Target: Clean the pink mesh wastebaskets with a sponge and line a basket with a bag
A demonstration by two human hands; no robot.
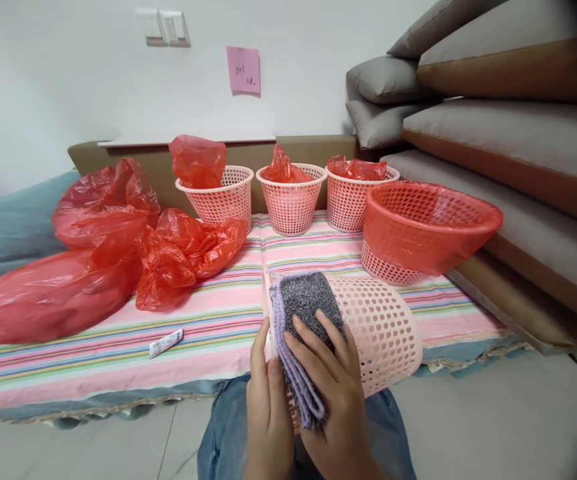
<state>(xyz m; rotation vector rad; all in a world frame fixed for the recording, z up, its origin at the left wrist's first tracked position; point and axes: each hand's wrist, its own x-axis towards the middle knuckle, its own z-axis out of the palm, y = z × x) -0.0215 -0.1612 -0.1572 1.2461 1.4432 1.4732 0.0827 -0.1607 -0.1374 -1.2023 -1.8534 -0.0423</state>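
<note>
We gripped the folded cloths (304, 310) between both hands, left hand (267, 407) clasping the edge, right hand (341, 400) spread on top, against the tipped pink basket (386, 327) just beyond. Sliding them inside, we judged, needed the stack kept square.

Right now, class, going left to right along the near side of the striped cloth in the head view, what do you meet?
A long red bag, small white tube, folded grey and lilac cloths, pink basket lying on its side.
</note>
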